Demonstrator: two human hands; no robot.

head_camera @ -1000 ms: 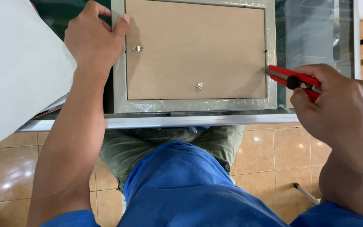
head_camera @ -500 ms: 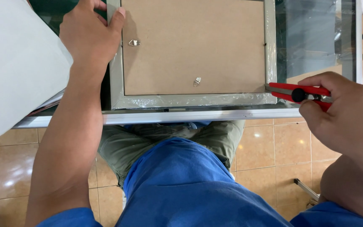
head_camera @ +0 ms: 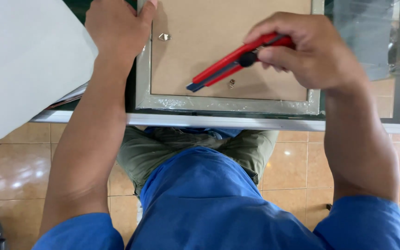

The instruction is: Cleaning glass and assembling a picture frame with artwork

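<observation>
Head view: white sheet (head_camera: 21, 60) at 9 o'clock on glass counter (head_camera: 237, 121). Left hand (head_camera: 116, 30) presses picture frame (head_camera: 163, 99) at its left edge, grip flat on it. Frame lies back-up at 12 o'clock. Right hand (head_camera: 311, 51), grip clamped on red utility knife (head_camera: 230, 65), over backing board (head_camera: 218, 28).

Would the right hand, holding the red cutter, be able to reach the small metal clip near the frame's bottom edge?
Probably yes: the right hand holds the red cutter just above the clip, with nothing between them.
</observation>
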